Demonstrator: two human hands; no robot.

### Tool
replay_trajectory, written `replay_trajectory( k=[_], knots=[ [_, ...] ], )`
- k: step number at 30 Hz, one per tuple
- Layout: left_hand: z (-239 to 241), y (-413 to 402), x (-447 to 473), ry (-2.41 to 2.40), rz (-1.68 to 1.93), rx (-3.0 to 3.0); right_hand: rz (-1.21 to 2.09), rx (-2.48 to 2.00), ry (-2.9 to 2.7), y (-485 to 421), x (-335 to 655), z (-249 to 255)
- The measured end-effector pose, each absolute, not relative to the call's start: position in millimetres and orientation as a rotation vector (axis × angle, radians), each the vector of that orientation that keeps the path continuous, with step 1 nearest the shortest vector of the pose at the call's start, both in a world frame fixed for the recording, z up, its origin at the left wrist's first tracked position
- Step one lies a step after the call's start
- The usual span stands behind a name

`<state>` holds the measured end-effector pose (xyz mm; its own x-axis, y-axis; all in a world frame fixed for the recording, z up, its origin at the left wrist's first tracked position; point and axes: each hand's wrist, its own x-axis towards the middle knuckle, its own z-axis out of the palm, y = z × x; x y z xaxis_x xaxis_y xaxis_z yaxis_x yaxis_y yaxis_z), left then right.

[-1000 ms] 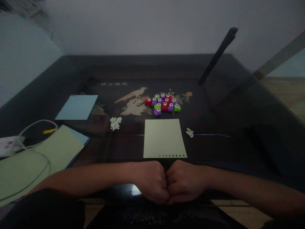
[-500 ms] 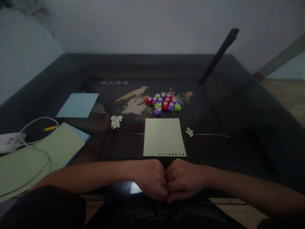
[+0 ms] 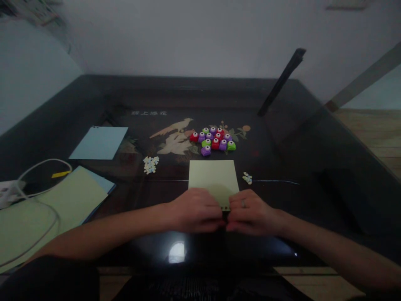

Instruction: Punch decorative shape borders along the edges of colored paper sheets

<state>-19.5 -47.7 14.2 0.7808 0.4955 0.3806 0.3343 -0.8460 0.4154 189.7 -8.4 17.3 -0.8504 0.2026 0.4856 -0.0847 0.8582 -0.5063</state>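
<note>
My left hand (image 3: 197,211) is closed, knuckles up, over the lower left part of a pale yellow sheet (image 3: 213,173). At its lower right corner is my right hand (image 3: 249,212), also curled shut, with a ring on one finger. A narrow gap parts the two hands, and between them a few punched marks show along the sheet's near edge. I see nothing held in either one. Beyond the sheet sits a cluster of small red, purple and green craft punches (image 3: 215,143). Small pale paper cutouts lie in a pile (image 3: 151,164) on the left and a smaller pile (image 3: 247,178) on the right.
On the left are a light blue sheet (image 3: 99,143), a stack of yellow and blue paper (image 3: 78,190), and a white cable (image 3: 46,205) beside a power strip (image 3: 8,190). A dark stick-like object (image 3: 282,81) slants up at the back right of the glossy dark table (image 3: 175,90).
Both fists have moved forward from the table's near edge onto the near part of the yellow sheet and have come slightly apart. The view has shifted a little.
</note>
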Motion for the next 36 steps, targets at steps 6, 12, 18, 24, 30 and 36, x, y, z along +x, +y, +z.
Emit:
replay_trajectory(
  k=[6, 12, 18, 24, 30, 36],
  knots=[
    [39.4, -9.3, -55.4, 1.316, 0.845, 2.422, 0.361, -0.723, -2.263, 38.8, 209.1, 29.5],
    [12.1, 7.5, -69.3, 1.564, 0.394, 2.477, 0.188, -1.055, -2.549, 62.5, 204.9, 0.8],
    [3.2, 1.6, -62.4, 1.621, 0.267, 2.460, -0.002, -1.152, -2.684, 55.0, 197.4, -11.5],
    [3.0, -0.2, -63.4, 1.697, 0.181, 2.472, -0.092, -1.144, -2.736, 52.6, 194.5, -14.1],
    [0.4, 1.0, -65.0, 1.682, 0.143, 2.496, -0.138, -1.121, -2.740, 51.3, 194.8, -14.3],
    [1.4, -0.5, -64.8, 1.677, 0.132, 2.522, -0.169, -1.080, -2.718, 50.2, 195.9, -15.1]
  ],
)
